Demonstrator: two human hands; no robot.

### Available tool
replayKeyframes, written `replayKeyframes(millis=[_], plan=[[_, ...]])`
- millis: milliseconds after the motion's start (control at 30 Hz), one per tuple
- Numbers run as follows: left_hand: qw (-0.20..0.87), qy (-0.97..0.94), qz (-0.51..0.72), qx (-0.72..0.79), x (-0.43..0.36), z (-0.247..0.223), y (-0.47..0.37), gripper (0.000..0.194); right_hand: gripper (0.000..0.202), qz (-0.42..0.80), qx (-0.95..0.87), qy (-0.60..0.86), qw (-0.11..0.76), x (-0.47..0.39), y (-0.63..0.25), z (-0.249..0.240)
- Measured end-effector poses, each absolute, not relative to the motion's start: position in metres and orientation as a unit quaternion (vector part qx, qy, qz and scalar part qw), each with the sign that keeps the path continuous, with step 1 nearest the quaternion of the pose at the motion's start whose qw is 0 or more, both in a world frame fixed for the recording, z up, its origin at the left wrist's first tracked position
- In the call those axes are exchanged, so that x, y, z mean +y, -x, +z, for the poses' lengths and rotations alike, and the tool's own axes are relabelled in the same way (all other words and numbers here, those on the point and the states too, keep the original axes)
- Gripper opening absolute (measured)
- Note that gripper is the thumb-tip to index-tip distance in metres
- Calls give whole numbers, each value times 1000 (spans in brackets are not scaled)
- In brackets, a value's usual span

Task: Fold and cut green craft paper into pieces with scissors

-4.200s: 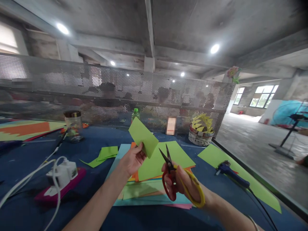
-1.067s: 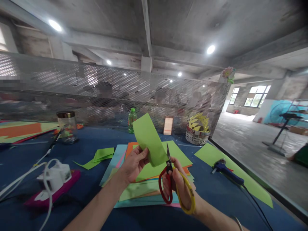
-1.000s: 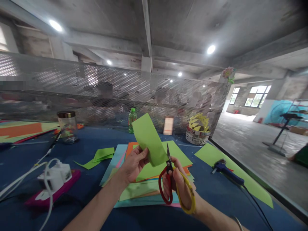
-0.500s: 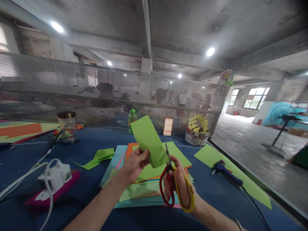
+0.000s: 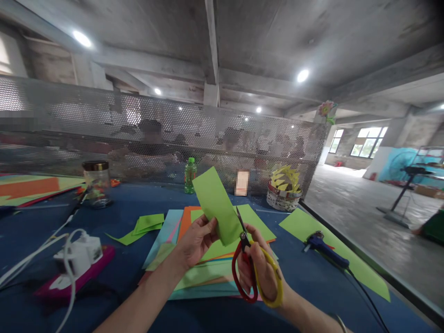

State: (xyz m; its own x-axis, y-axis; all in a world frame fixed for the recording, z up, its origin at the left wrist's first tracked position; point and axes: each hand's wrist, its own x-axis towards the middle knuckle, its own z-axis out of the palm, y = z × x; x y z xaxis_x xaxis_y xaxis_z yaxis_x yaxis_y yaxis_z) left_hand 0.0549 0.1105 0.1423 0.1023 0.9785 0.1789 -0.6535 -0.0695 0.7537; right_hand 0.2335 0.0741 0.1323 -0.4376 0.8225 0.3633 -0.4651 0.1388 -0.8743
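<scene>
My left hand (image 5: 200, 238) pinches the lower left edge of a green paper strip (image 5: 218, 201), which is held up at a tilt. Red-and-yellow-handled scissors (image 5: 244, 241) are in my right hand (image 5: 259, 259), its fingers through the handles. The scissor blades point up along the strip's lower right edge; whether they have cut into it I cannot tell. Beneath both hands lies a stack of coloured paper sheets (image 5: 208, 281), with green, orange and blue showing. A few small green paper pieces (image 5: 148, 224) lie to the left of the stack.
A glue gun (image 5: 326, 249) rests on a green sheet (image 5: 367, 270) at right. Along the back stand a lidded jar (image 5: 97, 185), a green bottle (image 5: 189, 175) and a basket (image 5: 282, 199) of yellow paper shapes. A power strip (image 5: 86, 273) with white cables is at left, before a perforated screen (image 5: 194, 125).
The green strip and my left hand have shifted slightly to the right. The scissor handles sit a little lower and farther right, with the blades closer to the strip's edge.
</scene>
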Motion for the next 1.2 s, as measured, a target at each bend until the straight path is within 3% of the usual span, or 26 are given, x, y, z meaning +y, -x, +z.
replayKeyframes(millis=[367,533,700,867,1200], plan=[[634,-356,645,236,113,145,-48,34,58,639,-577,185,473,77,-234,134],[625,-362,649,239,113,147,-43,33,39,663,-557,258,429,78,-242,141],[622,-371,643,248,116,143,-40,29,50,702,-527,319,357,79,-251,140],[622,-373,639,256,118,140,-38,30,38,739,-520,285,321,73,-256,142],[619,-357,653,249,114,146,-40,34,43,724,-539,166,396,65,-246,141]])
